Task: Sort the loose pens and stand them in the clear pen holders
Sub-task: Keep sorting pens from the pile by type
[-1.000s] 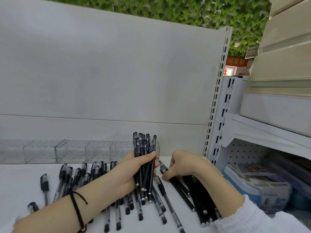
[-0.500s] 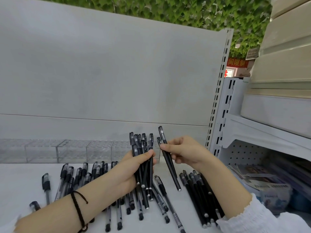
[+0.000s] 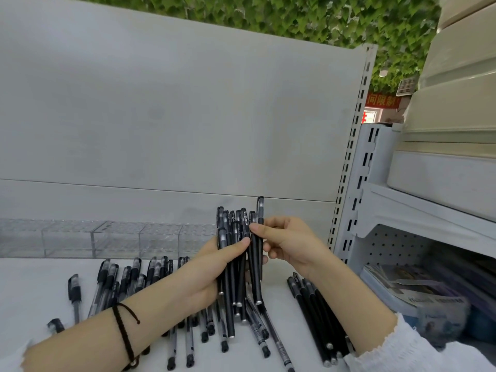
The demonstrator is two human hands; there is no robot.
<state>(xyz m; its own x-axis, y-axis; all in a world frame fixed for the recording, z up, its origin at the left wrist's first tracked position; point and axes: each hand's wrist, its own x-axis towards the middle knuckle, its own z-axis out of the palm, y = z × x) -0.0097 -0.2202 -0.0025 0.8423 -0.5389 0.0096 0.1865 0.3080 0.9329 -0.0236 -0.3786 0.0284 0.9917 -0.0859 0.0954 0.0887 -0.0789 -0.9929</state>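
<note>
While the left hand (image 3: 206,275) clamps its fingers round a bundle of black pens (image 3: 236,264) (one barrel reads "TEST") just in front of the clear pen holders (image 3: 115,238), the right hand (image 3: 290,242) pinches one more pen (image 3: 258,280) against the bundle; loose pens (image 3: 126,280) lie on the counter (image 3: 32,291) before the holders

A thin black braided cord bracelet (image 3: 124,335), finished with a knotted loose end, is worn on the wrist behind the left hand (image 3: 212,269). The forearm behind the right hand (image 3: 290,242) is covered by a white sleeve (image 3: 418,350) of crinkled fabric, gathered into a small frilled cuff.
</note>
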